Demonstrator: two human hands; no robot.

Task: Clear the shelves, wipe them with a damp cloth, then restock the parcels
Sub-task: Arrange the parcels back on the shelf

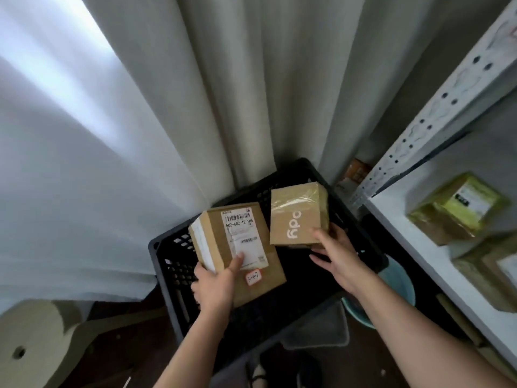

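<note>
Left hand (215, 284) grips the labelled parcel (237, 247), right hand (340, 259) the smaller box (298, 215), above the crate (165, 264); both seem light, rigid, best held by opposite edges.

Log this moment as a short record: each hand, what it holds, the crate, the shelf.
left hand: grips the labelled parcel, thumb on its shipping label
right hand: holds the smaller taped parcel by its near edge
crate: black, slotted, below both parcels
shelf: white, at right, yellow-taped parcels on it
</note>
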